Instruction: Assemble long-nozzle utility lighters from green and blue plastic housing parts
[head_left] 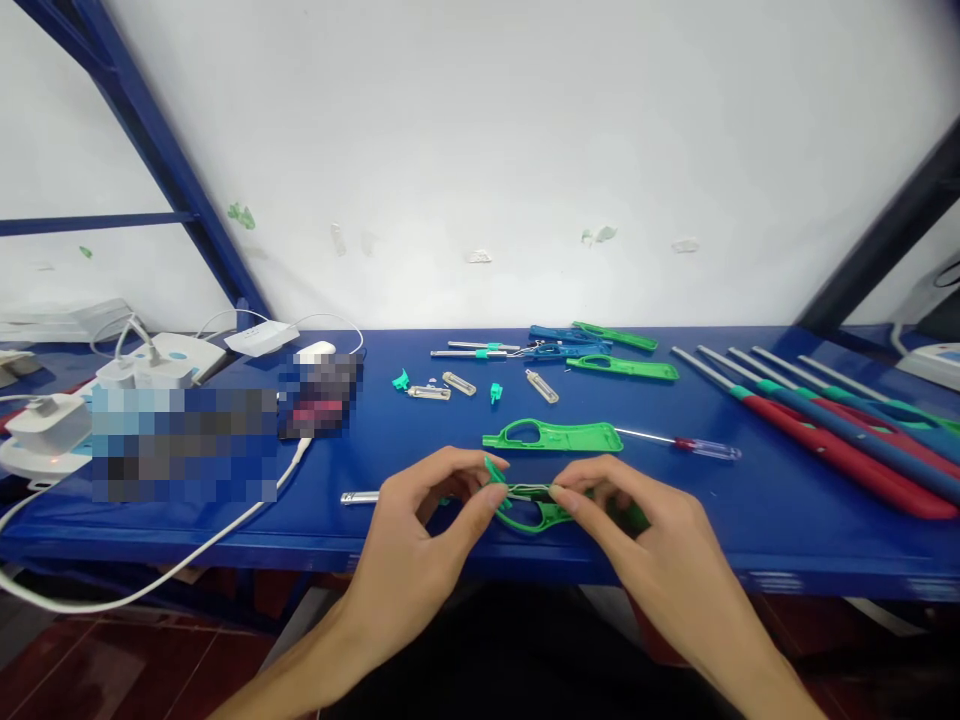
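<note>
My left hand [420, 520] is closed, pinching a small green plastic trigger piece [492, 470] between thumb and fingertips. My right hand [652, 525] is closed too, its thumb and forefinger pinching a thin wire [529, 487]. Beneath both hands lies a green half shell of a long lighter [529, 520], partly covered by the fingers. A metal lighter tube [360, 497] sticks out to the left behind my left hand. Just beyond them rests another green half shell [577, 437], with a screwdriver [709, 449] whose shaft points at its right end.
Farther back lie clear fuel tanks [541, 387], teal plastic parts [496, 393] and blue and green lighter shells [626, 368]. Several red and blue long lighters [817, 430] line the right side. Chargers [49, 425] and a white cable [225, 548] occupy the left.
</note>
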